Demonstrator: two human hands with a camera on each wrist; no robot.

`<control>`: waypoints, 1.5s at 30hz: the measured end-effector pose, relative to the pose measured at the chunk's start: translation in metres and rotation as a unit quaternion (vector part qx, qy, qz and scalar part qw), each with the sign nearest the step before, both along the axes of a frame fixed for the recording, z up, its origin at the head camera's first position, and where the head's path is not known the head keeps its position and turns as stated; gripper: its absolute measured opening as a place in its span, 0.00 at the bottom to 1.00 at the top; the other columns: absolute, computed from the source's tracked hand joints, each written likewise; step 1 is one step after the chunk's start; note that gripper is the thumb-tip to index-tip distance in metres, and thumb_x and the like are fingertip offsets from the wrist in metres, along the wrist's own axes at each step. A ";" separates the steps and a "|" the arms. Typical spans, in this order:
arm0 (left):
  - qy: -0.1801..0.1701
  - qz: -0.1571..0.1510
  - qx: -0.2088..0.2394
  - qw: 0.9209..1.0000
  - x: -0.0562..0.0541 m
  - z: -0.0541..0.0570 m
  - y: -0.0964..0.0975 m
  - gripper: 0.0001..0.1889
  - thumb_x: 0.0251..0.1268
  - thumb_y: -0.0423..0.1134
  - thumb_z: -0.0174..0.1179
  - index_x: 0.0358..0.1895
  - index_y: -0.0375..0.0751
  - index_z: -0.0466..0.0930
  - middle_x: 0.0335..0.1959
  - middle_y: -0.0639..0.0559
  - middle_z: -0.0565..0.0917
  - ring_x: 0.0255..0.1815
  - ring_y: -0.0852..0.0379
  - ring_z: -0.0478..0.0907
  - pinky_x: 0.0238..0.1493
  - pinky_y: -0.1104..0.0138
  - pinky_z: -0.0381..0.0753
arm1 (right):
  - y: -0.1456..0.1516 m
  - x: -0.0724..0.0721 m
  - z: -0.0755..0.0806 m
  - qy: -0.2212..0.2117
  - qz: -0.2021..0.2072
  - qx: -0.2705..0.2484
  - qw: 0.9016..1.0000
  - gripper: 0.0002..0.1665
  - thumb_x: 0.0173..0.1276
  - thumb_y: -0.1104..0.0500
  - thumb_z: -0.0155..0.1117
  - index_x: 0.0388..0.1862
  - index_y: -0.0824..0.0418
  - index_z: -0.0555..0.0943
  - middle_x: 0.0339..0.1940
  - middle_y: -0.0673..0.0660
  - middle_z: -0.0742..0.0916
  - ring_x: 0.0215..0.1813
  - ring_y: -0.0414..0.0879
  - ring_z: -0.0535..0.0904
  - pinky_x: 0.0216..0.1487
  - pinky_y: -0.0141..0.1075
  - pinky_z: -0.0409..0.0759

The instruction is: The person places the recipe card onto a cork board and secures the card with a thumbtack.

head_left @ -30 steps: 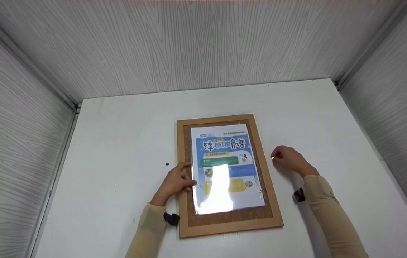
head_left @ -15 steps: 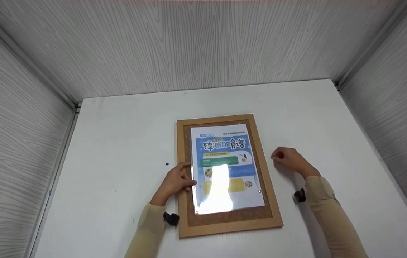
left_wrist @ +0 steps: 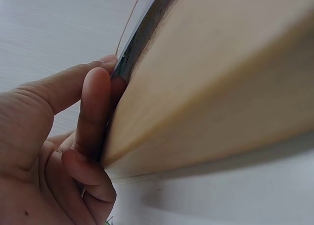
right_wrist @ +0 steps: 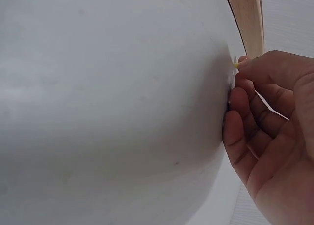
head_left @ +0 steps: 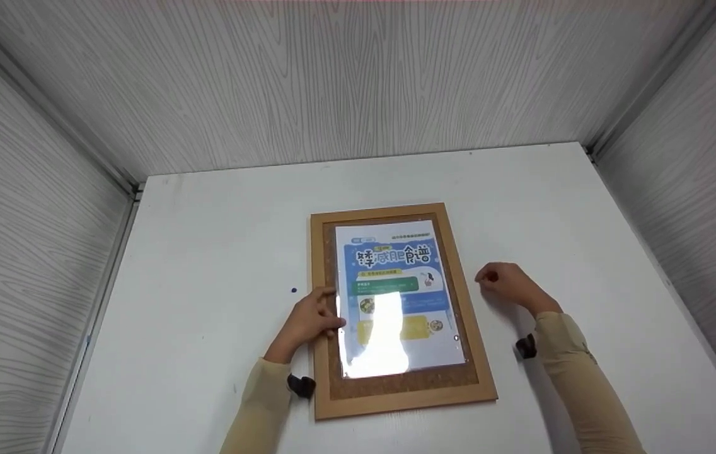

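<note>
A cork board (head_left: 405,383) in a wooden frame lies on the white table, with a printed poster sheet (head_left: 389,265) in glossy clear plastic over it. At the sheet's left edge is my left hand (head_left: 306,317). The left wrist view shows its thumb and a finger pinching that edge, other fingers curled against the frame's side (left_wrist: 206,117). Right of the board, my right hand (head_left: 510,284) is low over the table. In the right wrist view its thumb and forefinger pinch a tiny yellow-tipped piece (right_wrist: 236,65), mostly hidden; its kind is unclear.
A small round blue piece (head_left: 294,290) lies on the table (head_left: 207,252) left of the frame. A small dark-rimmed dot (head_left: 456,337) shows near the sheet's lower right. Grey wood-patterned walls (head_left: 358,82) stand behind and at both sides. Light glares on the sheet's lower half.
Both hands stay nearly in place. A bright speck at the right fingertips, visible a second ago, no longer shows in the head view. The whole scene sits slightly lower in the picture.
</note>
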State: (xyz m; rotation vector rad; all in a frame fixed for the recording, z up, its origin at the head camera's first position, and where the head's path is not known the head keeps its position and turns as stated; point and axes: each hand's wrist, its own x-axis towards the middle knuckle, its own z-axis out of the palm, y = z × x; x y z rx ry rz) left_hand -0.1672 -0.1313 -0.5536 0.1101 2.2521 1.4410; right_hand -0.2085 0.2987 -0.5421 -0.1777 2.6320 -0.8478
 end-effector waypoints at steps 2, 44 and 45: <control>-0.001 0.001 -0.001 1.000 0.000 -0.001 0.000 0.39 0.55 0.36 0.69 0.70 0.36 0.61 0.19 0.51 0.83 0.16 0.61 0.77 0.25 0.70 0.72 | 0.000 0.001 0.001 0.002 0.001 0.001 1.000 0.11 0.69 0.63 0.55 0.45 0.66 0.82 0.45 0.63 0.85 0.46 0.51 0.79 0.49 0.46 0.77; -0.009 0.008 0.005 1.000 0.000 0.000 0.000 0.39 0.54 0.37 0.70 0.70 0.37 0.62 0.17 0.52 0.81 0.16 0.61 0.78 0.23 0.71 0.72 | -0.004 0.003 0.005 0.042 -0.029 -0.004 0.999 0.07 0.68 0.63 0.59 0.41 0.60 0.84 0.41 0.60 0.87 0.46 0.53 0.81 0.48 0.46 0.77; -0.008 0.008 0.003 1.000 0.000 0.000 0.000 0.39 0.54 0.37 0.70 0.70 0.37 0.62 0.17 0.52 0.81 0.16 0.61 0.78 0.23 0.71 0.72 | -0.004 0.003 0.005 0.040 -0.029 -0.005 0.999 0.08 0.68 0.64 0.59 0.41 0.60 0.84 0.41 0.60 0.87 0.46 0.52 0.81 0.47 0.45 0.77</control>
